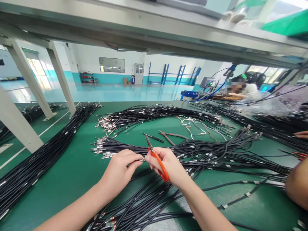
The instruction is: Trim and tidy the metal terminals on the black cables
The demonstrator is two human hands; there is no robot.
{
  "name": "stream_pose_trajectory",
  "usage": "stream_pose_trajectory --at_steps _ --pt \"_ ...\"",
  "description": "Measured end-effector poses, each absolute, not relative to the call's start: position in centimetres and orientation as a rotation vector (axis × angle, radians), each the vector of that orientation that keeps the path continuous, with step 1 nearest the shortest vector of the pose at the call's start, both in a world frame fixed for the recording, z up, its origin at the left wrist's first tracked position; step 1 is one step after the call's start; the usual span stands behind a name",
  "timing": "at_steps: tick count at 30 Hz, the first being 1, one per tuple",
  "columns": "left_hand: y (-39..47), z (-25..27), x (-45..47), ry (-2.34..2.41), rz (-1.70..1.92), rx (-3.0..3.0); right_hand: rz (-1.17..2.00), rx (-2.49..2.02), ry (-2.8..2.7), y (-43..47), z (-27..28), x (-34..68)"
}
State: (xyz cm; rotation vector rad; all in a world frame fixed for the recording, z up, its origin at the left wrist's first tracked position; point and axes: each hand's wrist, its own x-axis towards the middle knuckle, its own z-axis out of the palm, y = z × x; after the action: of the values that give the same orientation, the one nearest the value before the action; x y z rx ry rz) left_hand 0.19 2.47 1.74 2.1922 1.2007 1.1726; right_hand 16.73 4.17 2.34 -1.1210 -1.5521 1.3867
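My left hand (119, 168) pinches a small metal connector (142, 159) on a cable end between thumb and fingertips. My right hand (172, 165) is closed around scissors with orange handles (164, 171), their blades pointing up and away from me. The right fingertips also meet the connector from the other side; whether they grip it is hard to make out. Just beyond the hands lies a bundle of black cables (134, 148) with metal ends toward the left. Under and in front of my hands spreads another bundle of black cables (144, 195).
Pliers (176, 136) and a thin dark tool (152, 137) lie on the green table (79, 179). Behind them are loose stripped wires (192, 123) and another cable bundle (154, 112). A long bundle (48, 154) runs along the left beside metal posts (19, 118). Another person's arm (298, 183) is at right.
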Motion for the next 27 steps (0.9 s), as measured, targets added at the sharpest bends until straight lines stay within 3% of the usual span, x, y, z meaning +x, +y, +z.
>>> stream_pose_trajectory --at_steps 7,15,20,23,27 --pt "2.7 2.5 0.4 1.264 1.192 1.367 1.364 -1.08 -1.469 4.5 1.8 16.4" --pt "3.1 3.1 -0.3 1.073 1.322 1.079 1.445 -1.014 -1.631 3.8 0.5 15.1" --pt "2.8 4.6 -2.5 1.07 1.418 0.959 1.311 -1.042 -1.832 4.4 0.0 15.8" --pt "0.8 4.0 -4.5 1.198 1.303 1.003 1.207 -1.056 -1.962 4.6 -0.1 16.3" --pt "-3.4 1.8 -6.5 1.426 0.862 1.391 1.187 -1.07 -2.1 4.1 -0.5 16.2"
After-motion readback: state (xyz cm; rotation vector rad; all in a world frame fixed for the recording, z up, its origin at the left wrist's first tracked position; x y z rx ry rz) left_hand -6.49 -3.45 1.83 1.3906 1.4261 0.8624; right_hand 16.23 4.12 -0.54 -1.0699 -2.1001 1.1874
